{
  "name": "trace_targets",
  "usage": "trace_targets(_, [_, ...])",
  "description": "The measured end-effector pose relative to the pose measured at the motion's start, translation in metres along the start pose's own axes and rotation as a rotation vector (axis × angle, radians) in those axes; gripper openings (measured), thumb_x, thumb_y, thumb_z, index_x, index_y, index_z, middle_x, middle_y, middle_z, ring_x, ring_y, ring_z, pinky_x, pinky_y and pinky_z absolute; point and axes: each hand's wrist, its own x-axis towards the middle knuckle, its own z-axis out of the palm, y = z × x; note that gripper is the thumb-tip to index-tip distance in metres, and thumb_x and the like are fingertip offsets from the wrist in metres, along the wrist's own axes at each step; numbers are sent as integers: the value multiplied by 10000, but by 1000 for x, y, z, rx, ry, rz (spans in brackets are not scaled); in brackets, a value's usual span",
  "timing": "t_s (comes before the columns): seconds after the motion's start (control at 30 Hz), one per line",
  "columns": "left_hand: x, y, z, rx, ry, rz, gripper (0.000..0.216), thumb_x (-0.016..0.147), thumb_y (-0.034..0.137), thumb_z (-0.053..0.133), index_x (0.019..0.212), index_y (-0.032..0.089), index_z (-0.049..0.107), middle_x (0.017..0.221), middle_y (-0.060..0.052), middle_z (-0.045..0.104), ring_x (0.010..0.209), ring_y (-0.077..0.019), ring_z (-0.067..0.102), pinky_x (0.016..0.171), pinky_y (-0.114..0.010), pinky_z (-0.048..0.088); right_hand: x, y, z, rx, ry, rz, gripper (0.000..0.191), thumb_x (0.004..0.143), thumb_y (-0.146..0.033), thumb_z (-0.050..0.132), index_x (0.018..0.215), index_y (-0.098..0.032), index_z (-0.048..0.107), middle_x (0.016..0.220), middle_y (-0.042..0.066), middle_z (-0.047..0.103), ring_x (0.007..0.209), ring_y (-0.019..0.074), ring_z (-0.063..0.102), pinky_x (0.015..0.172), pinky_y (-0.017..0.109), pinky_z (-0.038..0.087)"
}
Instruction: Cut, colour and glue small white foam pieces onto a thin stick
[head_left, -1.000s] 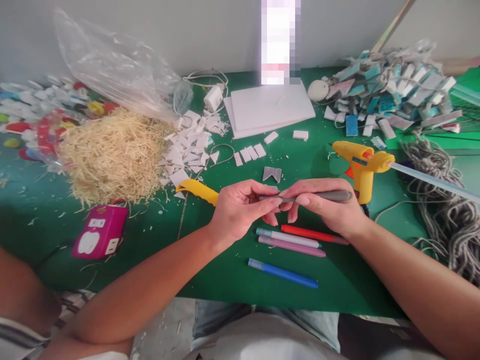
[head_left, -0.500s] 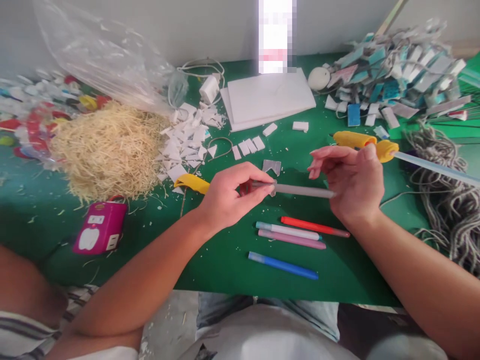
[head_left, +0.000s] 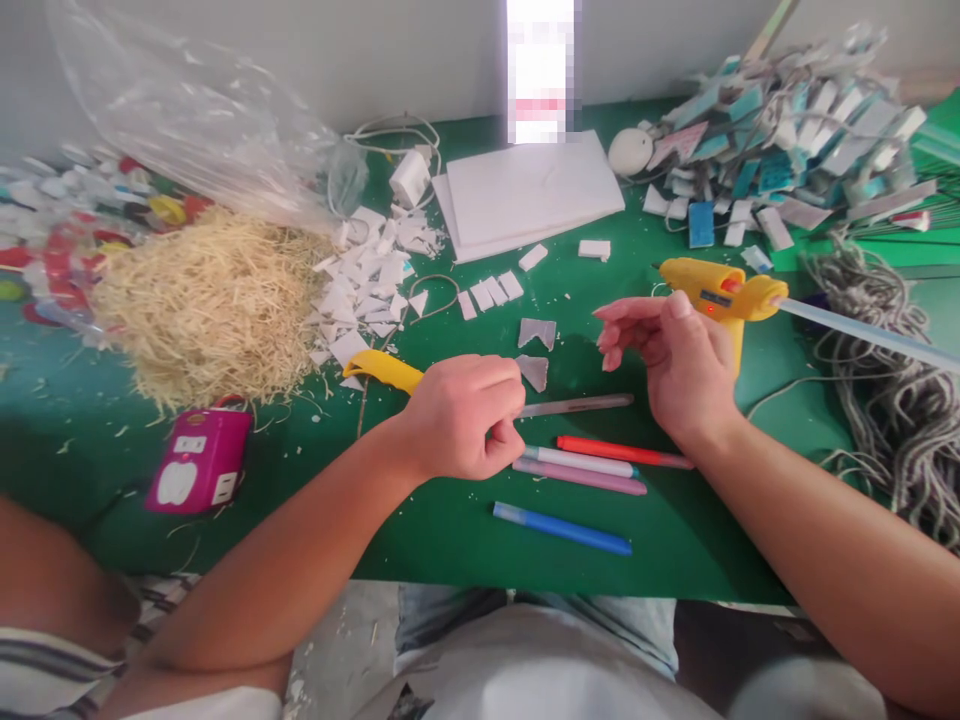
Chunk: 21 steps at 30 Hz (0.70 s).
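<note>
My left hand (head_left: 471, 415) is closed in a fist with its knuckles up. A slim whitish pen (head_left: 577, 406) sticks out from it to the right, its left end hidden by the fingers. My right hand (head_left: 679, 365) is held open beside the yellow glue gun (head_left: 701, 280), fingers loosely curved and nothing in them. Below the hands lie a red marker (head_left: 619, 452), a white marker (head_left: 581, 461), a pink marker (head_left: 581, 477) and a blue marker (head_left: 562, 528). Just above the pen are two grey-white cut scraps, an upper scrap (head_left: 538, 333) and a lower scrap (head_left: 534, 372).
Left are a straw heap (head_left: 210, 305), white foam scraps (head_left: 367, 275), a magenta power adapter (head_left: 199, 460) and a yellow-handled tool (head_left: 382, 370). White sheets (head_left: 532, 195) lie at the back. Right are piled blocks (head_left: 787, 150) and grey yarn (head_left: 892, 400). Another person's arm (head_left: 60, 570) is lower left.
My left hand has turned over into a fist, and the pen has come down and left, clear of my right hand. My right hand has shifted slightly left, uncovering more of the glue gun.
</note>
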Motion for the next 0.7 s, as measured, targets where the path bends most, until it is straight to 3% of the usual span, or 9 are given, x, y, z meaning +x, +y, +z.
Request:
trace_targets(0.1, [0,-2,-4,72,38,-11,172,699,87,445,607,228,410,571,8,496,511,-131,380,483,-280,353,-1,-2,0,14,-31,3,537,937,-698,543,847,-224,780,710,33,679,572,148,608,573,329,534])
trace_targets(0.3, [2,-4,-1,90,84,3,159,738,88,468,654,221,444,615,11,578,526,-117,429,498,-250,383,-3,-4,-2,33,-92,14,466,905,-660,636,863,-225,799,712,13,679,579,129,610,600,300,541])
trace_targets(0.43, [0,-5,1,100,74,-16,224,836,133,545,653,217,447,637,19,611,504,-101,445,490,-250,376,-3,-5,-2,0,-113,22,496,903,-686,620,866,-224,796,715,18,685,577,134,613,605,305,543])
trace_targets(0.53, [0,-6,3,70,60,-44,259,917,158,579,677,203,493,711,13,664,554,-91,557,528,-230,425,-3,-8,-2,-52,-117,26,504,881,-706,634,870,-226,788,721,16,681,572,130,603,591,300,537])
trace_targets(0.63, [1,-6,4,47,52,-53,140,927,91,541,932,190,640,871,-6,733,671,-94,656,596,-205,484,-4,-10,-3,-141,-115,28,478,878,-677,657,894,-216,783,670,-1,643,521,111,547,508,272,479])
trace_targets(0.7, [1,-6,5,64,28,-70,262,916,72,521,1108,190,655,903,0,743,659,-93,654,600,-206,490,-5,-11,-4,-218,-125,19,413,906,-597,658,920,-204,786,637,-10,628,483,99,497,463,258,425])
